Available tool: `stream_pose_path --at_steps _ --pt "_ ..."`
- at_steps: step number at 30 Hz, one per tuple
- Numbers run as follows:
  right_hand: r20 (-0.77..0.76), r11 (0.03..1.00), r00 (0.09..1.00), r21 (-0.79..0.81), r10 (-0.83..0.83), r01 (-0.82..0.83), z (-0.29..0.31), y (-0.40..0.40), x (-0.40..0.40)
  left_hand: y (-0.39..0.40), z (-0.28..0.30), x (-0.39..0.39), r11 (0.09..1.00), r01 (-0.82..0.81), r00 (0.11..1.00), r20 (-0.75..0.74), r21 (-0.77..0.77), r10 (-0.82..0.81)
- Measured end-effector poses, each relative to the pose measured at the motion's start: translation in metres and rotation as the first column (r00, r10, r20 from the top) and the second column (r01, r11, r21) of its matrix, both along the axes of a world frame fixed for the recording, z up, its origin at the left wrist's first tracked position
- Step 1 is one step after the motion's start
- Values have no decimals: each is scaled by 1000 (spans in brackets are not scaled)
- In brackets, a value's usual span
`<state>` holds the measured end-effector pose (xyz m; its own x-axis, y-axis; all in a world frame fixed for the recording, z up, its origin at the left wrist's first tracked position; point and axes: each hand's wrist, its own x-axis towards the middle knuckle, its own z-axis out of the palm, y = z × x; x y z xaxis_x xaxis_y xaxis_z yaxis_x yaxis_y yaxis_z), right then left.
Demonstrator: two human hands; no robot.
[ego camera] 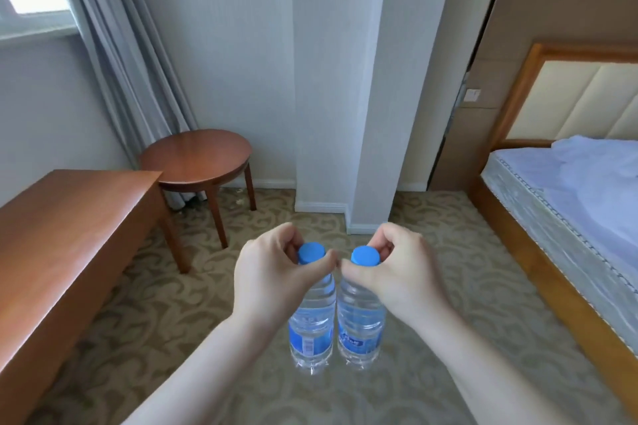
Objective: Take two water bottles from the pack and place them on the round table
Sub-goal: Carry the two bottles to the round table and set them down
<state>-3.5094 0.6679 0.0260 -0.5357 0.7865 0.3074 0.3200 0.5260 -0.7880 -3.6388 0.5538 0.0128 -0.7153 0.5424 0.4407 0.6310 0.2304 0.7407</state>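
Two clear water bottles with blue caps and blue labels hang upright side by side above the carpet. My left hand point(267, 272) pinches the neck of the left bottle point(312, 324) just under its cap. My right hand point(400, 269) grips the right bottle point(360, 321) the same way. The round wooden table point(196, 159) stands in the far corner, ahead and to the left, with a bare top. The pack is out of view.
A rectangular wooden desk point(65, 238) runs along the left, its corner close to the round table. A white wall pillar point(341, 79) stands straight ahead. A bed point(566, 203) with a wooden frame fills the right. Grey curtains point(121, 45) hang behind the table. Patterned carpet lies between.
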Motion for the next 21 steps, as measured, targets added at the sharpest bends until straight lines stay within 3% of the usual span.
stream_pose_path --at_steps 11,21 --pt "130 976 974 86 186 -198 5 172 -158 128 -8 -132 959 -284 955 93 3 283" --pt "71 968 967 28 246 -249 -8 260 -348 211 -25 -313 936 -335 942 -54 -107 331"
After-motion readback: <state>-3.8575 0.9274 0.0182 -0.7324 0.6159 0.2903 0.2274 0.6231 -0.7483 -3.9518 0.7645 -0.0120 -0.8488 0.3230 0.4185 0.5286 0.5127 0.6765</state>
